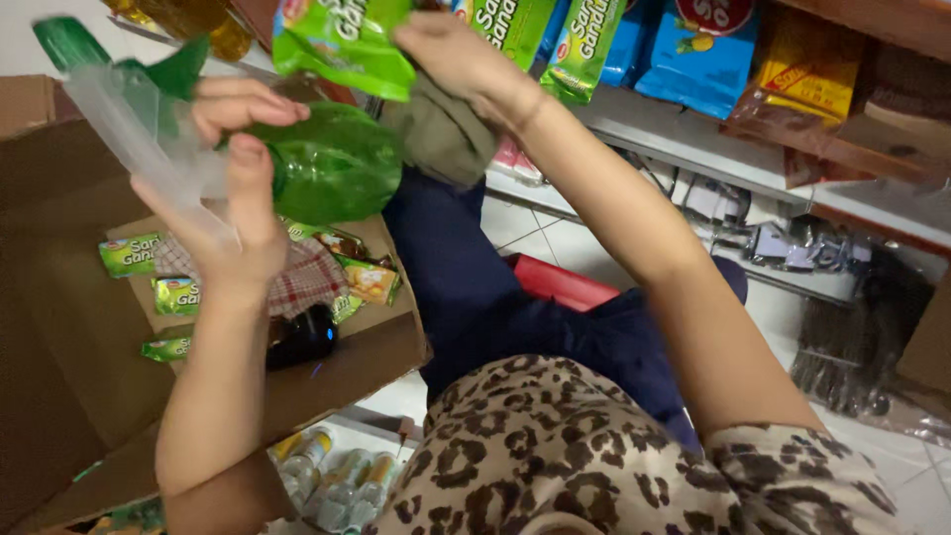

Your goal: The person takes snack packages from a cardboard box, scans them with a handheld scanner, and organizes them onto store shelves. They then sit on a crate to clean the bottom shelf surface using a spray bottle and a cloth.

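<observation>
While I watch head view, left hand [236,188] pinches crumpled green-and-clear plastic bag [317,163], fingers closed on its clear neck, held above open brown cardboard box [69,327]. Right hand [458,61] grips one green glossy snack packet [342,42] by lower edge, raised near grey metal shelf [684,149]. I count three small green packets [129,255] lying in box beside one checked cloth [302,277], one dark rounded object [302,337]. Two more green packets [580,45] stand on shelf.
</observation>
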